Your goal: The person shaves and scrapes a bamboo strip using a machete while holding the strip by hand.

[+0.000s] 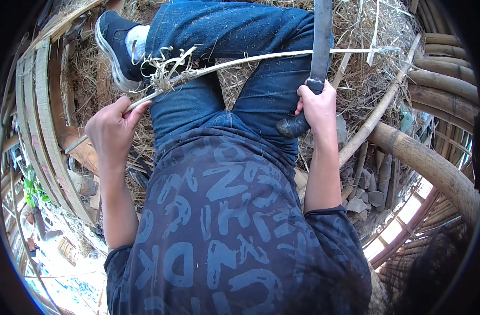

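Note:
A long, thin bamboo strip (224,65) lies across my jeans, with curled shavings (169,71) bunched on it near the left knee. My left hand (116,121) grips the strip's left part between thumb and fingers, and its tail passes out beyond the hand at lower left. In my right hand (319,105) is a machete (321,44) by its dark, hooked handle, blade pointing away from me. The blade crosses over the strip near the right knee; whether the edge touches the strip I cannot tell.
Loose shavings (366,21) cover the ground around my legs. A slatted wooden piece (38,126) stands at the left. Thick bamboo poles (413,155) run along the right, with broken stones (361,202) below them. Another person (35,226) is at the far left.

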A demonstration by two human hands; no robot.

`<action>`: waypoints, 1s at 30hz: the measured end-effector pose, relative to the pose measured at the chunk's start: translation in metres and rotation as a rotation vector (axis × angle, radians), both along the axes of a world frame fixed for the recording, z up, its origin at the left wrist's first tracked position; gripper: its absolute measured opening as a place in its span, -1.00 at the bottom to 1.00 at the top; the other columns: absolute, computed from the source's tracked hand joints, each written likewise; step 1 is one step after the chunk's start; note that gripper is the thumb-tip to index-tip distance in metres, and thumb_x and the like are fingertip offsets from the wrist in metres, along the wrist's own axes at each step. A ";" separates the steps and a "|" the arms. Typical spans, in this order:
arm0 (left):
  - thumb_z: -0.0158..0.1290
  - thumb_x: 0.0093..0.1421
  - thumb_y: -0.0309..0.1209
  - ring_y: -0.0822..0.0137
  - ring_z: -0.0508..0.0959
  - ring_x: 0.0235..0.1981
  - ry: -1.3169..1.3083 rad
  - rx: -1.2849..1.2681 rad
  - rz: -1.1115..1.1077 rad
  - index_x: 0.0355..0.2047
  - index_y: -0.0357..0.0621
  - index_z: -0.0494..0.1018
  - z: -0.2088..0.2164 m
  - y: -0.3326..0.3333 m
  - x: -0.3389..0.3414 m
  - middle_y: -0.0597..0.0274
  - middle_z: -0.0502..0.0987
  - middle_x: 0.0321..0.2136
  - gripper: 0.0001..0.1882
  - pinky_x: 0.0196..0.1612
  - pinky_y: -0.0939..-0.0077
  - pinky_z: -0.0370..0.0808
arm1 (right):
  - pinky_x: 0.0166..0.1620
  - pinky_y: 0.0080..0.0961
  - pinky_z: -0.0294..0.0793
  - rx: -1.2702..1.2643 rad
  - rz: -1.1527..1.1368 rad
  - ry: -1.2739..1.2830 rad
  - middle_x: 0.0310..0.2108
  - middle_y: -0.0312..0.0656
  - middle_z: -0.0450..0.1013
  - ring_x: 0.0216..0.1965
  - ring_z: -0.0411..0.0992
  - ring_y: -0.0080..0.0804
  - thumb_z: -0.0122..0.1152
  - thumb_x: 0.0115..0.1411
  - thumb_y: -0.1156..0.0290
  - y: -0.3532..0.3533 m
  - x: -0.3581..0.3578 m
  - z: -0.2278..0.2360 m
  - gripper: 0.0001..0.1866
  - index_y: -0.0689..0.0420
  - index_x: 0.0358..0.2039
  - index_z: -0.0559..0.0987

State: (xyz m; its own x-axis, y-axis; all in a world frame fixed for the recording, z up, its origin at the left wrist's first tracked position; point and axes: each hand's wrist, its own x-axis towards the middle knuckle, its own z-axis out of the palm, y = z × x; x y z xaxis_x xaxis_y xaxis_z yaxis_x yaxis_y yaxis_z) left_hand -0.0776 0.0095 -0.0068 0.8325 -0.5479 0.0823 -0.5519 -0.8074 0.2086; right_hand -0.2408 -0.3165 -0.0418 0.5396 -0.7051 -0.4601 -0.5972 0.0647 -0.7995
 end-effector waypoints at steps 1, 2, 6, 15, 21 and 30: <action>0.25 0.02 0.03 0.11 0.31 -0.73 0.008 -0.007 0.004 -0.69 -0.13 0.31 0.000 0.000 0.000 0.15 0.29 -0.78 -0.46 -0.62 0.30 0.21 | -0.66 -0.51 0.44 0.000 0.001 -0.002 -0.68 -0.24 0.37 -0.75 0.40 -0.50 0.14 0.01 0.56 0.001 0.000 0.000 -0.86 0.29 -0.43 0.38; 0.25 0.02 0.03 0.11 0.31 -0.73 0.006 -0.008 0.004 -0.69 -0.13 0.31 0.000 0.000 0.000 0.15 0.29 -0.78 -0.46 -0.62 0.30 0.21 | -0.67 -0.51 0.44 0.009 -0.006 -0.007 -0.68 -0.24 0.37 -0.75 0.39 -0.50 0.14 0.01 0.57 0.001 -0.001 -0.001 -0.87 0.29 -0.43 0.38; 0.25 0.03 0.03 0.11 0.31 -0.73 0.002 -0.007 -0.002 -0.69 -0.14 0.31 0.000 0.001 0.000 0.15 0.30 -0.79 -0.46 -0.62 0.30 0.21 | -0.67 -0.51 0.43 0.031 -0.018 -0.017 -0.68 -0.25 0.36 -0.75 0.38 -0.51 0.14 0.00 0.57 0.004 -0.003 -0.001 -0.86 0.28 -0.42 0.38; 0.21 0.05 0.07 0.09 0.34 -0.73 0.020 0.004 0.010 -0.69 -0.13 0.31 -0.008 0.004 -0.002 0.15 0.31 -0.79 -0.45 -0.62 0.29 0.21 | -0.67 -0.51 0.42 0.030 -0.021 -0.038 -0.68 -0.25 0.36 -0.76 0.37 -0.51 0.13 0.00 0.59 0.006 -0.003 -0.002 -0.88 0.28 -0.43 0.39; 0.18 0.07 0.11 0.06 0.35 -0.71 0.055 -0.005 0.008 -0.69 -0.13 0.31 -0.013 0.002 -0.001 0.13 0.31 -0.78 -0.42 -0.60 0.26 0.22 | -0.68 -0.53 0.40 0.076 -0.018 -0.043 -0.69 -0.25 0.36 -0.76 0.36 -0.51 0.14 0.00 0.60 0.004 -0.006 -0.005 -0.88 0.26 -0.43 0.39; 0.17 0.09 0.10 0.05 0.40 -0.69 0.092 0.011 0.007 -0.68 -0.13 0.34 -0.016 -0.001 -0.001 0.13 0.35 -0.77 -0.44 -0.60 0.25 0.24 | -0.67 -0.54 0.39 0.090 0.005 -0.056 -0.69 -0.26 0.37 -0.75 0.36 -0.53 0.15 0.01 0.59 0.003 -0.010 -0.006 -0.88 0.25 -0.42 0.40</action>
